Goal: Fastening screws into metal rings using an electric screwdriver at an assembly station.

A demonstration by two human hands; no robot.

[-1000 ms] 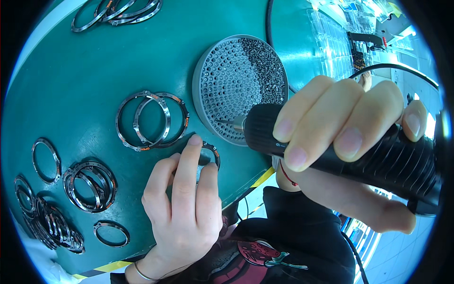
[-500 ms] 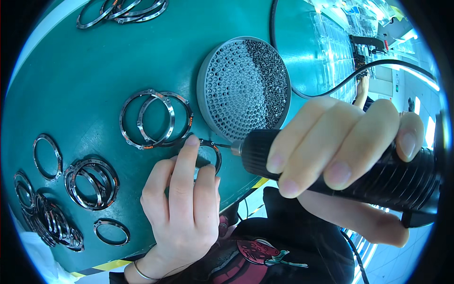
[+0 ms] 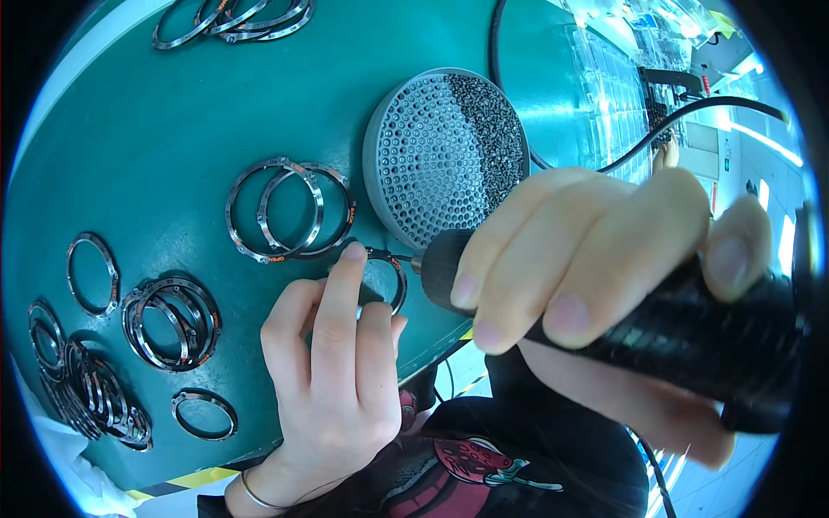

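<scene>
A black electric screwdriver (image 3: 682,337) lies across my right hand (image 3: 579,250), whose fingers wrap round its body. Its thin bit points left and meets the upper rim of a dark metal ring (image 3: 401,281); the exact contact is too small to tell. My left hand (image 3: 332,371) steadies this ring on the table, fingertips on its left side and lower edge, so part of it is hidden. Two overlapping silver and black rings (image 3: 318,207) with orange marks lie just beyond my left fingertips. Behind the screwdriver's tip stands a round grey dish (image 3: 373,168) with a dimpled bottom and many tiny dark screws (image 3: 494,129).
On the green table (image 3: 190,112), several rings are piled at the lower left (image 3: 99,393), with a small stack (image 3: 173,324) and single rings (image 3: 92,274) nearby. More rings (image 3: 259,22) lie at the far edge. A black cable (image 3: 665,129) arcs behind my right hand, near clear plastic trays (image 3: 604,86).
My right hand has brought the screwdriver a little to the left, its tip nearer the ring. My left hand keeps its hold. The whole view has shifted slightly.
</scene>
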